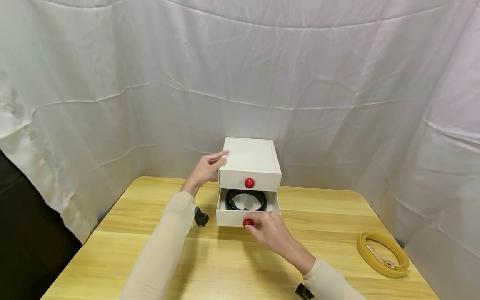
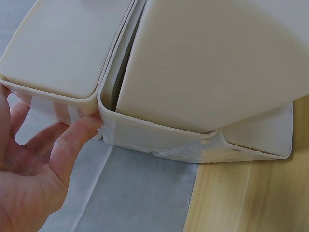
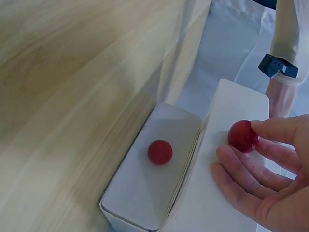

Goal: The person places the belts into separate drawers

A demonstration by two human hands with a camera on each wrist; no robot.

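Now two red knobs (image 1: 249, 182), right hand (image 1: 271, 233) pinching the lower knob (image 1: 247, 222), left hand (image 1: 205, 170) flat against one drawer box (image 1: 250, 160).

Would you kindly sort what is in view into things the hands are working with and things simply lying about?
In use:
- white drawer box, steadied by the left hand
- open lower drawer, its red knob touched by the right hand
- black belt coiled inside it

Lying about:
- yellow belt on the table
- white backdrop cloth
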